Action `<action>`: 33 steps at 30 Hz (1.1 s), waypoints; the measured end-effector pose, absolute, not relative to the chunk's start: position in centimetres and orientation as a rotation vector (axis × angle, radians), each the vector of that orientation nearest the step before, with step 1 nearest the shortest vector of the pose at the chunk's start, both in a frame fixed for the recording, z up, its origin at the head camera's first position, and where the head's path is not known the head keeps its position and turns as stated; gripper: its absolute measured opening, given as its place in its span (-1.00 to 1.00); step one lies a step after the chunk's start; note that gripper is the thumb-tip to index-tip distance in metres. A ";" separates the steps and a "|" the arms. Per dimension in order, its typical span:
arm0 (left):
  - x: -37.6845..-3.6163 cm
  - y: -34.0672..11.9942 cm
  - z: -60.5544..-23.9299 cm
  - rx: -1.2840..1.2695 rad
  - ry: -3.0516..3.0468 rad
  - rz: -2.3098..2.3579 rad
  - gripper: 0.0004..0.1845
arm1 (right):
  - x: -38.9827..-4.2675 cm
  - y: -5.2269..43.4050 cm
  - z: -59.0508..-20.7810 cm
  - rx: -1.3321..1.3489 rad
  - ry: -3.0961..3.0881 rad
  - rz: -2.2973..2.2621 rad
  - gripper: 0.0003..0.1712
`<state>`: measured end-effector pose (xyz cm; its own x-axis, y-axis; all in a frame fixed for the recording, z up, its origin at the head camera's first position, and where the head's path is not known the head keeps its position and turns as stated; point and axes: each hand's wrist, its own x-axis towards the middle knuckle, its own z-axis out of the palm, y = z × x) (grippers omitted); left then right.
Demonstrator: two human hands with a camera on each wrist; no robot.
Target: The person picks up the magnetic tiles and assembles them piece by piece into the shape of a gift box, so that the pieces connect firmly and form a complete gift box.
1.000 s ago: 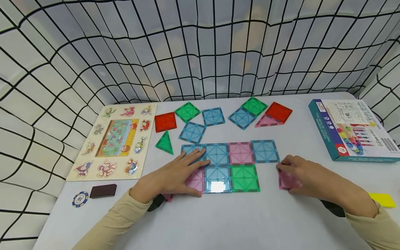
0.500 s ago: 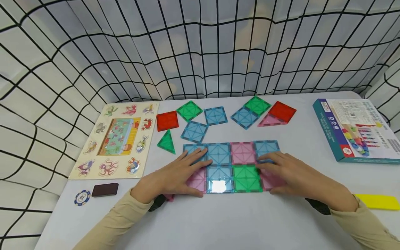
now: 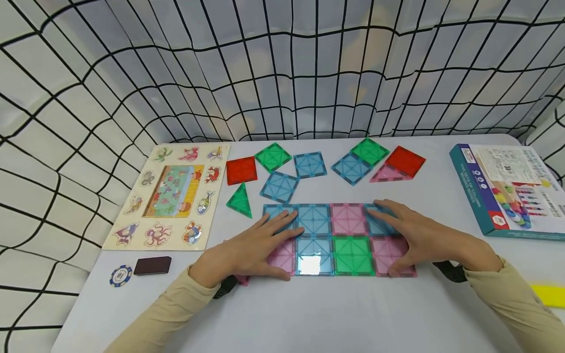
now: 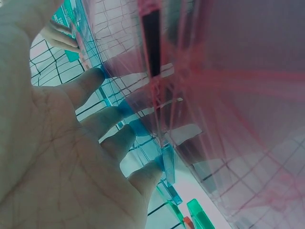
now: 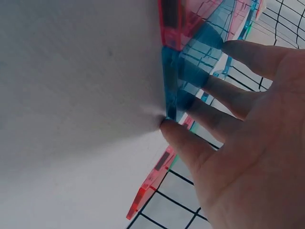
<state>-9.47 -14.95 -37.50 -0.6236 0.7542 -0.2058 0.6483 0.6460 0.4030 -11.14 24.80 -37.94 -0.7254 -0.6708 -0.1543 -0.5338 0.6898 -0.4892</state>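
Translucent square magnetic tiles lie flat in two rows in the head view. The back row has blue tiles and a pink tile (image 3: 348, 219); the front row has a blue tile (image 3: 314, 250), a green tile (image 3: 354, 256) and pink ones at both sides. My left hand (image 3: 251, 252), fingers spread, rests on the left blue tile (image 3: 275, 212) and left pink tile (image 3: 282, 257). My right hand (image 3: 425, 240) touches the right blue tile (image 3: 379, 223) with its fingertips (image 5: 226, 45); its thumb lies at the right pink tile (image 3: 386, 252). Another pink piece peeks out below the left wrist.
Loose tiles lie behind the rows, including a red square (image 3: 241, 170) and a green triangle (image 3: 240, 200). A wooden puzzle board (image 3: 212, 196), dark block (image 3: 152, 265) and poker chip (image 3: 120, 276) are left. A box (image 3: 507, 191) and yellow piece (image 3: 549, 295) are right; black netting surrounds the table.
My right hand has brought the pink tile leftward against the green tile's right side, then loosened from it and spread its fingers. My left hand has stayed on its tiles.
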 end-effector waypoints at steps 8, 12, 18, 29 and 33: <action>-9.3 -14.9 -37.7 1.117 2.520 0.407 0.05 | -11.1 24.9 -38.2 -0.933 2.548 -0.607 0.35; -9.2 -15.0 -37.8 1.116 2.517 0.411 0.04 | -11.1 25.0 -38.6 -0.941 2.525 -0.623 0.36; -9.1 -14.9 -37.7 1.114 2.508 0.413 0.04 | -11.2 25.3 -38.8 -0.966 2.520 -0.642 0.34; -8.1 -11.7 -36.1 1.025 2.560 0.133 0.00 | -10.0 25.2 -38.4 -0.954 2.550 -0.621 0.44; -6.7 -6.9 -36.1 1.126 2.631 -0.173 -0.04 | -9.8 25.3 -38.5 -0.981 2.579 -0.594 0.42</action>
<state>-6.68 -6.91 -36.15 -0.6600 0.6909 -0.2949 0.7235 0.6903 -0.0021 -9.81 25.26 -38.50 -0.7141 -0.6852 -0.1438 -0.5534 0.6782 -0.4835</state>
